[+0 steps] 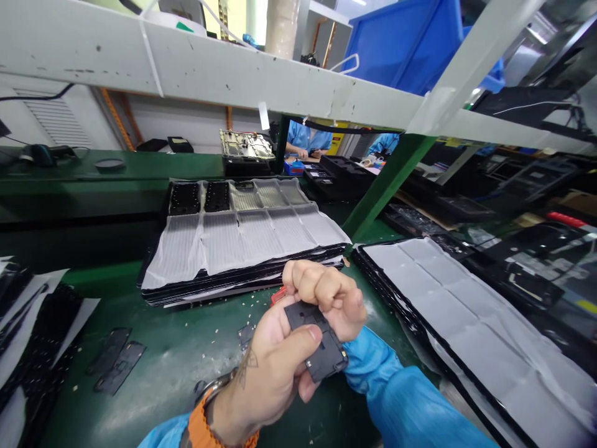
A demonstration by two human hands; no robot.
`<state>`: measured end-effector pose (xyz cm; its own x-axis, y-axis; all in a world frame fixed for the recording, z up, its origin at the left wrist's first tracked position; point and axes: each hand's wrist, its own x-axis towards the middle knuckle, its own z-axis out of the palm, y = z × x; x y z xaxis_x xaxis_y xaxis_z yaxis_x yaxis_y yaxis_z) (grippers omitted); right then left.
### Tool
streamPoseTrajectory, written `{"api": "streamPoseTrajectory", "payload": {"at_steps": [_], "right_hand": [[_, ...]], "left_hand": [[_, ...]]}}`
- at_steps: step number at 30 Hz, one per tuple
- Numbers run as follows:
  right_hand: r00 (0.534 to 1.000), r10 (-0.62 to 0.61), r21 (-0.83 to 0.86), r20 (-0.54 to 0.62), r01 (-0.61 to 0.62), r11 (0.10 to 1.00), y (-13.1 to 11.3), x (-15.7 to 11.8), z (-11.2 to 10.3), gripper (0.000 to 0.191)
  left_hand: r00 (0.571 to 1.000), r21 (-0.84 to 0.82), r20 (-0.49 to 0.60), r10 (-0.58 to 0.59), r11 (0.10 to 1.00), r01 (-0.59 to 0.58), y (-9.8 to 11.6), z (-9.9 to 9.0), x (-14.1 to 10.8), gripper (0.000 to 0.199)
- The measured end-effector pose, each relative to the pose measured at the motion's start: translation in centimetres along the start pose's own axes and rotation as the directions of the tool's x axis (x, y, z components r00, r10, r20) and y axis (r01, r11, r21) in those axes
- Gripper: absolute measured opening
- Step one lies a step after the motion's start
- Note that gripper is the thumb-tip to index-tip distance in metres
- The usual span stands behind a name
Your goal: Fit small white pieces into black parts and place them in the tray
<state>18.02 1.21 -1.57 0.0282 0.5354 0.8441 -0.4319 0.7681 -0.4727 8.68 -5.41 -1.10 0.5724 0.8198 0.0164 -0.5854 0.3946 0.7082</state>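
Note:
My left hand [273,364] grips a small flat black plastic part [321,348], with the thumb pressed on its top face. My right hand [326,292] is closed in a fist right above it, fingers curled onto the part's far edge. Both hands hover over the green bench [177,361], just in front of a stack of black trays [233,242] covered with white sheets. A red object [278,294] peeks out behind my left hand; most of it is hidden.
A second sheet-covered tray [466,311] runs along the right. Two loose black parts [116,359] lie on the bench at the left, near more trays [28,336]. Small crumbs litter the mat. A white shelf beam [233,74] crosses overhead. Another person in blue [305,140] sits far back.

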Motion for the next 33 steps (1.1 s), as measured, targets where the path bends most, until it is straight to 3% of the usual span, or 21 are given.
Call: {"api": "streamPoseTrajectory", "payload": {"at_steps": [6,12,17,23,25,30,33], "right_hand": [[0.987,-0.052,0.002,-0.151,0.053,0.999,0.3,0.8,0.5,0.037],[0.982,-0.078,-0.109,-0.171,0.06,0.992,-0.4,1.6,0.2,0.045],[0.987,-0.147,-0.034,-0.068,0.145,0.989,0.0,1.5,0.2,0.048],[0.973,-0.229,-0.049,0.038,0.231,0.972,0.4,1.4,-0.3,0.054],[0.979,-0.203,-0.039,0.03,0.204,0.978,0.2,1.3,-0.3,0.053],[0.983,-0.02,-0.028,-0.183,0.015,0.999,-0.2,1.2,0.2,0.045],[0.992,-0.045,-0.001,-0.116,0.046,0.999,-0.1,1.1,0.2,0.042]], "left_hand": [[0.997,0.145,-0.058,0.046,0.989,-0.037,0.1,-1.1,-0.2,0.034],[0.99,0.315,-0.119,0.079,0.948,-0.038,0.3,-1.3,-0.6,0.036],[0.986,0.411,-0.157,0.061,0.911,0.009,0.6,-0.5,-0.9,0.032],[0.991,0.395,-0.131,0.003,0.918,0.049,0.8,-0.2,-1.0,0.034],[0.992,0.382,-0.123,-0.007,0.922,0.054,0.7,-0.2,-0.9,0.036],[0.992,0.367,-0.127,-0.008,0.929,0.055,0.6,-0.4,-0.7,0.04],[0.991,0.378,-0.134,-0.007,0.924,0.058,0.7,-0.4,-0.7,0.04]]}}
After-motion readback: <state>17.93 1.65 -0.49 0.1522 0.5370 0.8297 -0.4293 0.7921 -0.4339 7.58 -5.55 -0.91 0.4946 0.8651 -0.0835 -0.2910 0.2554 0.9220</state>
